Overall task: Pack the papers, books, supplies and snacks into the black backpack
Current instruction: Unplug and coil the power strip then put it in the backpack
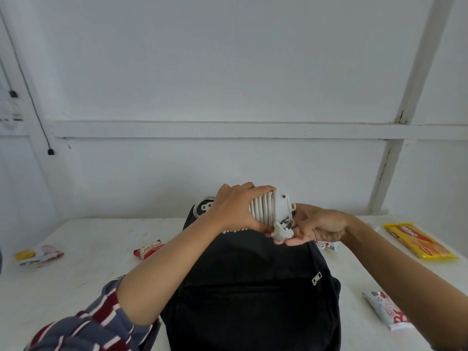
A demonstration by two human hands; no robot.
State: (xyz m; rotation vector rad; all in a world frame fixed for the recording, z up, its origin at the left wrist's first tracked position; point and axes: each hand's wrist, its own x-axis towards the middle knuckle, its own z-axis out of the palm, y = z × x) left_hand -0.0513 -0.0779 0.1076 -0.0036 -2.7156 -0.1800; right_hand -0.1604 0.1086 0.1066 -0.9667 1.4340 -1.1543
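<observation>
White table [88, 279] bearing a black backpack [253, 287], flanked by snack packets: red [149, 249], yellow [420, 241], white [387, 310].

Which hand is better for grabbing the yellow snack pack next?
Probably right hand, holding only the plug: yellow snack pack lies nearest it; left hand grips the wound cord.

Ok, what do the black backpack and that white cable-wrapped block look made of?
Black fabric backpack: matte woven cloth, probably synthetic; it sags and creases, with a metal-looking zipper pull. White cable-wrapped block: hard, smooth plastic by its dull sheen; the coiled cord looks like rubbery plastic sheathing.
</observation>
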